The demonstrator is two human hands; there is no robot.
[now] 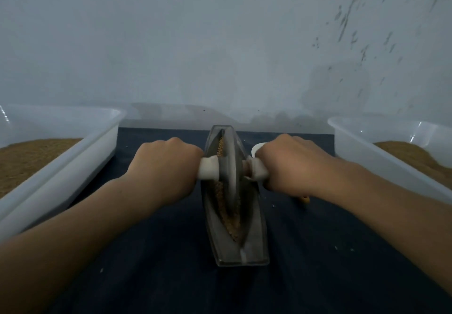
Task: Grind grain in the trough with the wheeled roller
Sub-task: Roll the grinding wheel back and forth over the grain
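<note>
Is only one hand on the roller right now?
No, the left hand and the right hand each grip a white handle on either side of the roller's wheel.

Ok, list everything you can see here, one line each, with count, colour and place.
trough: one, grey metal, centre of the cloth, lengthwise away from the person
wheeled roller: one, grey disc with white handles, standing in the trough
grain: one strip, tan, along the trough bottom
tubs: two, white plastic, left edge and right edge
brown material: two heaps, inside the left tub and the right tub
cloth: one, dark blue, under everything
white round thing: one, behind the right hand, mostly hidden
orange thing: one, under the right wrist, mostly hidden
wall: pale grey, marked, behind
left hand: grips the left handle
right hand: grips the right handle
</note>
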